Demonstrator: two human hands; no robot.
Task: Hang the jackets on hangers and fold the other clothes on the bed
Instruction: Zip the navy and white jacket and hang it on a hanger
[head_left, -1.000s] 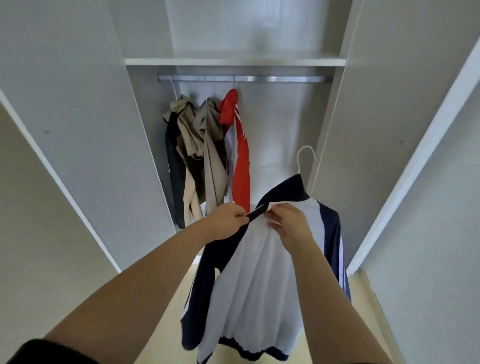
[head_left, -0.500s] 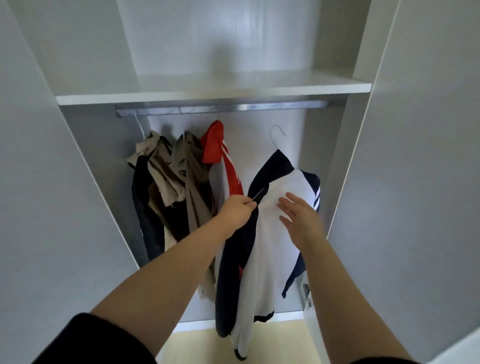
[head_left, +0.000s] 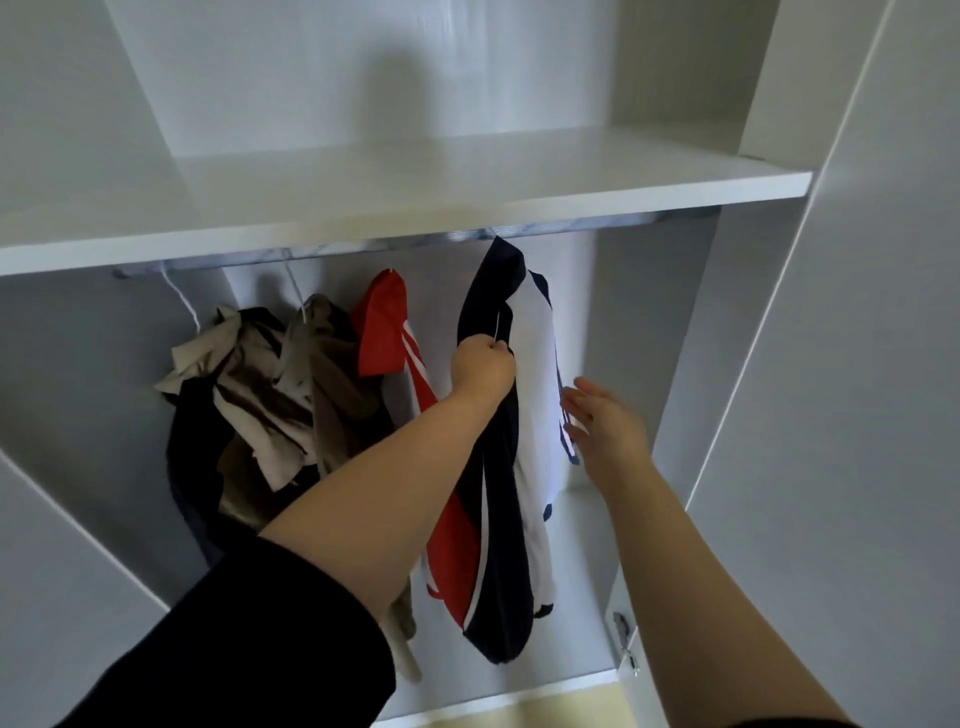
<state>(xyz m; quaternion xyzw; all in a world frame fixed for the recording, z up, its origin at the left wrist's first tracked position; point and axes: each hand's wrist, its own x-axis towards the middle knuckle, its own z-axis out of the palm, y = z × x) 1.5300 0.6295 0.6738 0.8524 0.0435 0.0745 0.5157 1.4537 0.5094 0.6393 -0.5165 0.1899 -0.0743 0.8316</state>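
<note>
Up and in since half a second ago: the navy-and-white jacket (head_left: 535, 358) is now sitting much higher, its top right under the rail (head_left: 597, 227), and the right hand (head_left: 605, 423) is off the white panel.

The left hand (head_left: 483, 364) is gripping the jacket just below the collar, fingers (head_left: 493, 347) curling round dark fabric and a thin white hanger wire (head_left: 497, 325). The right hand is hovering open with fingers straight, just beside the jacket's right edge. Contact at the fingertips is too blurred to call.

Key relation: the hanger's top is lying straight above the left fingers, and the rail is running left-right just over it. The shelf (head_left: 467, 192) edge is hiding whether the hook is over the rail. The jacket's long axis is hanging vertical, edge-on to the camera. The left hand is nearer and is doing the carrying.

Look: navy shoulder and sleeve, white body, navy hem. It is hanging slack and crowding the red jacket (head_left: 382, 327) on its left. The beige jackets (head_left: 270, 384) are hanging further left on the same rail.

Judgement: this hanging step is nearly finishing.
</note>
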